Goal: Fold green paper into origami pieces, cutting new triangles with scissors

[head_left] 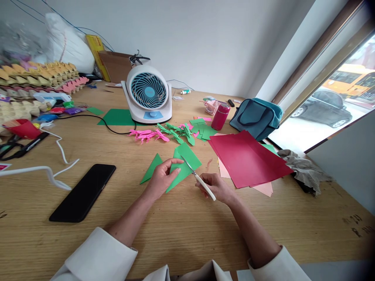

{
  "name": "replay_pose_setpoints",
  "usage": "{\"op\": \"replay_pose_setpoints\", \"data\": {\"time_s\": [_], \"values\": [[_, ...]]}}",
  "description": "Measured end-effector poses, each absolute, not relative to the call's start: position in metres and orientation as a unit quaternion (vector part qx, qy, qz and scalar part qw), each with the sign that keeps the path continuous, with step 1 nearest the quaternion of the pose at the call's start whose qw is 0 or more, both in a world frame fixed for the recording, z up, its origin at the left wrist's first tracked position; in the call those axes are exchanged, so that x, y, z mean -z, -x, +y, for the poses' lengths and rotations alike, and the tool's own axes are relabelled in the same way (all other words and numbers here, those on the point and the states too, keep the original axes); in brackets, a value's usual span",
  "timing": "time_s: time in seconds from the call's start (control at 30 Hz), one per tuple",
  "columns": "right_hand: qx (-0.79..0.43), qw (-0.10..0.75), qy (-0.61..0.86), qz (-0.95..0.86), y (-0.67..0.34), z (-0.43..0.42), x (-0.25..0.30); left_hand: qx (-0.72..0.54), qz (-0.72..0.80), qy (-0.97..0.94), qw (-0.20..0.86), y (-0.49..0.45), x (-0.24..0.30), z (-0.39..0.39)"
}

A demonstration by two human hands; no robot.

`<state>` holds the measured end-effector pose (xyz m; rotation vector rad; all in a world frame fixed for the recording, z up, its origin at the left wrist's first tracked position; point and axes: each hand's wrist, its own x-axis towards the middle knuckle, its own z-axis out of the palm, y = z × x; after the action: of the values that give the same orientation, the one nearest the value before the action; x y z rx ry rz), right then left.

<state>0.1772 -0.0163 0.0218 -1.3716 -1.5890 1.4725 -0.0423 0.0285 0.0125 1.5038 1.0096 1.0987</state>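
My left hand (162,178) pinches a folded green paper sheet (185,164) just above the wooden table (175,234). My right hand (215,187) grips white-handled scissors (199,178), whose blades lie across the green sheet. A cut-off green triangle (152,168) lies on the table just left of my left hand.
A black phone (83,192) lies at the left, with white cables beside it. Red and pink paper sheets (247,159) sit at the right, near a teal bag (258,117) and a red bottle (220,116). A small fan (148,93), folded green and pink paper pieces (166,134) stand behind.
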Motion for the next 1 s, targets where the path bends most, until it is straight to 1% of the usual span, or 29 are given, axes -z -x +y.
{"op": "replay_pose_setpoints", "data": {"time_s": [0.23, 0.37, 0.6, 1.0], "values": [[-0.537, 0.286, 0.513, -0.606, -0.1775, -0.0164, -0.0195, -0.488, 0.421, -0.579, 0.499, 0.0428, -0.0177, 0.0288], [-0.534, 0.279, 0.519, -0.606, -0.1766, -0.0163, -0.02, -0.517, 0.446, -0.55, 0.481, 0.0434, -0.0147, 0.0319], [-0.528, 0.273, 0.522, -0.612, -0.1758, -0.0155, -0.0157, -0.524, 0.458, -0.523, 0.493, 0.0429, -0.0128, 0.0329], [-0.569, 0.269, 0.522, -0.576, -0.1718, -0.0175, -0.0237, -0.524, 0.472, -0.5, 0.502, 0.0407, -0.0168, 0.03]]}}
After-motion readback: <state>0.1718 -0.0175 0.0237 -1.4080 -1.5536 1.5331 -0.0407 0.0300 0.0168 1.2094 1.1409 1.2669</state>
